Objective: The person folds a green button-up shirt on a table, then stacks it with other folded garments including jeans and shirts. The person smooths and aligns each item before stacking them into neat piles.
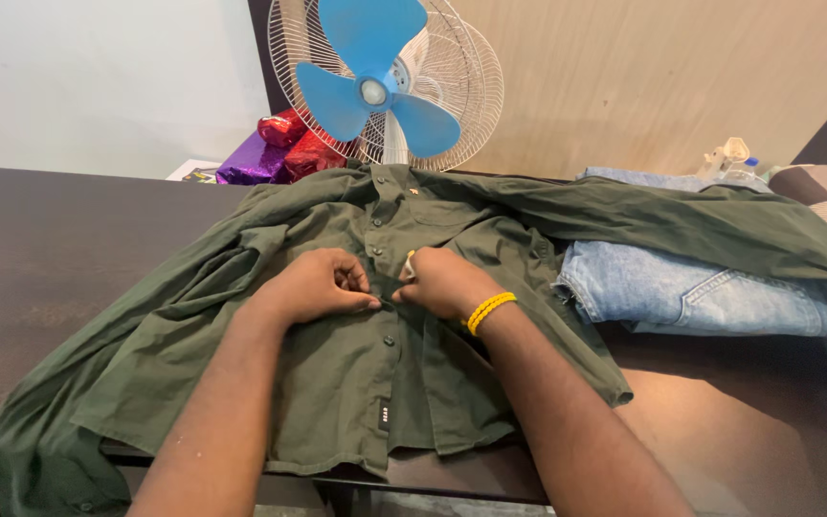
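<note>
So I've got the olive green shirt [337,364] spread flat, front up, on the dark wooden table [40,258], collar pointing at the blue-bladed fan [385,86]. My left hand [313,285] and right hand [444,280] meet right at the button placket [387,316], about mid-chest, fingertips of both pressed together and pinching the two front edges. Looks to me like I'm partway through buttoning, since the buttons below seem done, though I can't really tell about the ones above. Next bit probably needs the button lined up square with its hole. Blue jeans [701,292] sit under the sleeve off to my right.
</note>
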